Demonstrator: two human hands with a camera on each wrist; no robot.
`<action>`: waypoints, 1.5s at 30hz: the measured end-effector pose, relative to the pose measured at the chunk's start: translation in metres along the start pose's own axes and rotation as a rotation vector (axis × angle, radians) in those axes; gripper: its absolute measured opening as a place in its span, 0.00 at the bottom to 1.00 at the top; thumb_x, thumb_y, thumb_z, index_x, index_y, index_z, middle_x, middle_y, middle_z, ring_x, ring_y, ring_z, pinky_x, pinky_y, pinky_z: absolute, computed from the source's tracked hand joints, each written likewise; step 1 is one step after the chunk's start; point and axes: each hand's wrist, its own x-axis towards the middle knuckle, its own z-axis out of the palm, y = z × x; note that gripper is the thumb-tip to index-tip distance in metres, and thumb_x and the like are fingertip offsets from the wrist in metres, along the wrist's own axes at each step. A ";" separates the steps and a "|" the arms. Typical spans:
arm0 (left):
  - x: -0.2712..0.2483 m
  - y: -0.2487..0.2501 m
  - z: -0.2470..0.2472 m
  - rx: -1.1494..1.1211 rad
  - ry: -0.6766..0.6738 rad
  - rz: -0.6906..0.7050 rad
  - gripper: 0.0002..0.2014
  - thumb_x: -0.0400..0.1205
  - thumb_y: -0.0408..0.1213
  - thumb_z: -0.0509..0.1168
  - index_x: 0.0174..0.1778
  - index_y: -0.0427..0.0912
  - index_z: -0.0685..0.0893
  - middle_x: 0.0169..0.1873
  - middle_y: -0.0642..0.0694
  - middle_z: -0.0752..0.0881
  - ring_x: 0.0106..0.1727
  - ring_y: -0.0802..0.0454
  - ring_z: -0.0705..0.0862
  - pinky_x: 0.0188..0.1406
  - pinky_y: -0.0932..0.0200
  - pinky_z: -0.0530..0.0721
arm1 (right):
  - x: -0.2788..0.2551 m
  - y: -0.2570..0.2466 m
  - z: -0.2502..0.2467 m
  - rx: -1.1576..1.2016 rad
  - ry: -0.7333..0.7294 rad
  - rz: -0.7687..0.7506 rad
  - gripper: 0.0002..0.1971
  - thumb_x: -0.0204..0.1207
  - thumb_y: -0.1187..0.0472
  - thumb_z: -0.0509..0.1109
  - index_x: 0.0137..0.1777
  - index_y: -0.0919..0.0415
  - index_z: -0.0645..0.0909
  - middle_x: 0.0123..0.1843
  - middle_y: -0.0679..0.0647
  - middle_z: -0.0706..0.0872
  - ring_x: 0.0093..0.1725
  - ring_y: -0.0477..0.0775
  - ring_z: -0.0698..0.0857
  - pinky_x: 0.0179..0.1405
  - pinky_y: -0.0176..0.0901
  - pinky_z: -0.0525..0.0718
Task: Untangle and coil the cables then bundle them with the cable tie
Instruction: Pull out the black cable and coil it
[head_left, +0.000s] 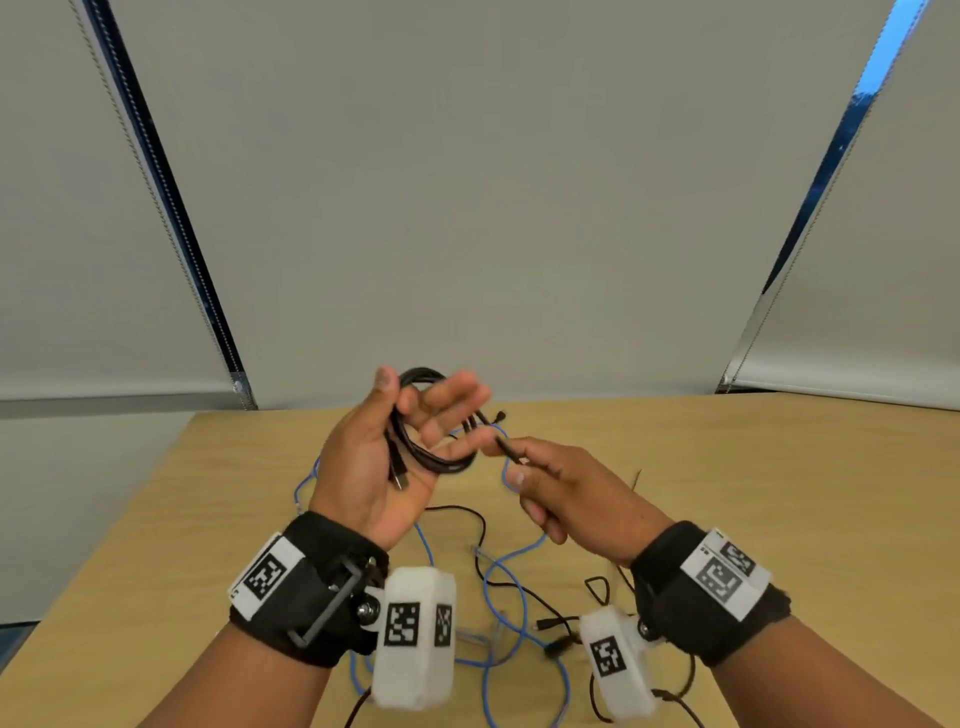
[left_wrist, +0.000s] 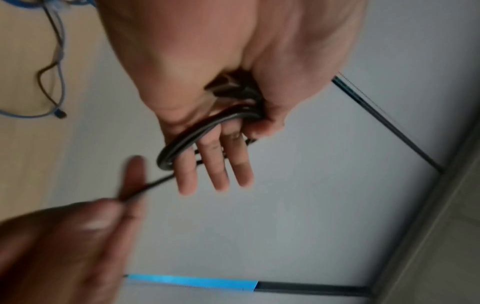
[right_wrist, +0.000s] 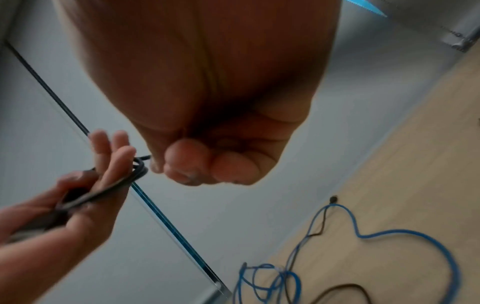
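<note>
My left hand (head_left: 410, 415) is raised palm-up above the table, its fingers nearly straight. A coil of black cable (head_left: 436, 462) hangs in the crook of its thumb, with a plug end lying on the palm. The coil (left_wrist: 182, 142) runs under the thumb and across the fingers. My right hand (head_left: 514, 462) sits just right of the coil and pinches the cable's free tail between thumb and forefinger. The coil (right_wrist: 122, 181) also shows in the right wrist view, where my right hand's fingers are curled.
A blue cable (head_left: 498, 582) lies in tangled loops on the wooden table (head_left: 208, 519) under my hands, mixed with a thin dark cable (head_left: 467, 514). A small dark loop (head_left: 597, 590) lies near my right wrist. Grey blinds hang behind the table's far edge.
</note>
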 end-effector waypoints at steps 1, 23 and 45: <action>0.003 0.005 -0.002 -0.005 0.035 0.039 0.21 0.88 0.53 0.57 0.33 0.44 0.77 0.61 0.31 0.89 0.69 0.32 0.85 0.56 0.34 0.89 | -0.002 0.005 0.004 -0.020 -0.018 0.036 0.15 0.89 0.54 0.61 0.69 0.37 0.80 0.29 0.48 0.78 0.27 0.49 0.76 0.31 0.44 0.79; -0.019 -0.068 -0.014 0.589 -0.051 -0.277 0.28 0.86 0.65 0.55 0.30 0.48 0.82 0.18 0.53 0.68 0.19 0.49 0.69 0.50 0.39 0.91 | -0.009 -0.008 -0.002 -0.189 0.156 -0.162 0.03 0.84 0.58 0.70 0.50 0.53 0.85 0.45 0.47 0.89 0.48 0.45 0.87 0.51 0.41 0.84; -0.030 -0.058 -0.026 0.185 -0.352 -0.404 0.11 0.81 0.37 0.74 0.54 0.36 0.86 0.39 0.40 0.90 0.44 0.45 0.91 0.60 0.44 0.86 | -0.004 0.004 0.001 0.539 -0.055 0.038 0.09 0.84 0.54 0.67 0.48 0.59 0.83 0.32 0.58 0.80 0.23 0.48 0.76 0.22 0.40 0.82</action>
